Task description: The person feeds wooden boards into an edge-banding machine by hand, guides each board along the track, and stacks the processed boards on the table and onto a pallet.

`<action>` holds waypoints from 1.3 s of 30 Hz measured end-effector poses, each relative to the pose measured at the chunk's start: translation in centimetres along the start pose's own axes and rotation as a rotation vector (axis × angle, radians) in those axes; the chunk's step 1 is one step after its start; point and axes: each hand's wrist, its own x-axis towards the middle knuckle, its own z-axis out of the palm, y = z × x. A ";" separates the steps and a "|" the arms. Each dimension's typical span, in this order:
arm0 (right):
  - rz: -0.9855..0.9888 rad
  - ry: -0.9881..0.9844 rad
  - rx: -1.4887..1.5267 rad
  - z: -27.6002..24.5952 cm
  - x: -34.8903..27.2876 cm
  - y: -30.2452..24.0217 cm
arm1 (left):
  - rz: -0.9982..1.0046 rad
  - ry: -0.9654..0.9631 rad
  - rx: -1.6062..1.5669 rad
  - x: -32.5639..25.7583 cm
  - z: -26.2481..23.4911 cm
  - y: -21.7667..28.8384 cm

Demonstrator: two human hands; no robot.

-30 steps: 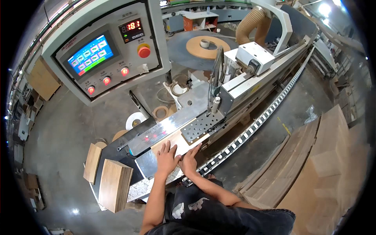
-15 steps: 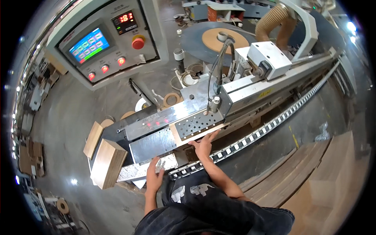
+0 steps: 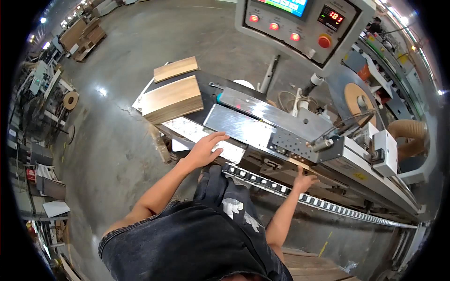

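Observation:
My left hand (image 3: pixel 206 151) hovers at the whitish, scuffed side ledge (image 3: pixel 230 152) of the machine, fingers stretched out and holding nothing. Beside the ledge lies a smooth metal table plate (image 3: pixel 239 125). My right hand (image 3: pixel 304 181) is farther right along the machine's front side, its fingers spread. One fingertip is at the edge of a light wooden board (image 3: pixel 299 163), most of which is hidden under the machine. A perforated dark plate (image 3: pixel 293 143) sits just beyond that board.
Stacked wooden boards (image 3: pixel 171 103) and a smaller board pile (image 3: pixel 176 69) lie at the machine's left end. A roller track (image 3: pixel 328 203) runs along the front. Overhead stands a control panel (image 3: pixel 281 35); a tan hose (image 3: pixel 410 133) and tape roll (image 3: pixel 358 98) are at right.
The view has swung left, so the machine appears farther right. The wooden board has slid right along the machine past the metal plate. My right hand has moved along with it.

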 end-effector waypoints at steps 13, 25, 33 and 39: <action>-0.496 -0.193 -0.008 6.8 -20.4 -10.6 | -0.271 0.117 0.437 1.9 -16.7 -17.4; -0.327 -0.141 -0.016 6.7 -22.0 -11.8 | -0.421 -0.239 0.479 3.3 -21.0 -25.1; -0.327 -0.116 -0.054 7.9 -21.2 -13.9 | -0.281 -0.098 0.344 4.6 -25.6 -25.6; -0.274 -0.064 -0.010 8.0 -21.2 -12.9 | -0.055 -0.143 0.371 7.8 -23.9 -19.3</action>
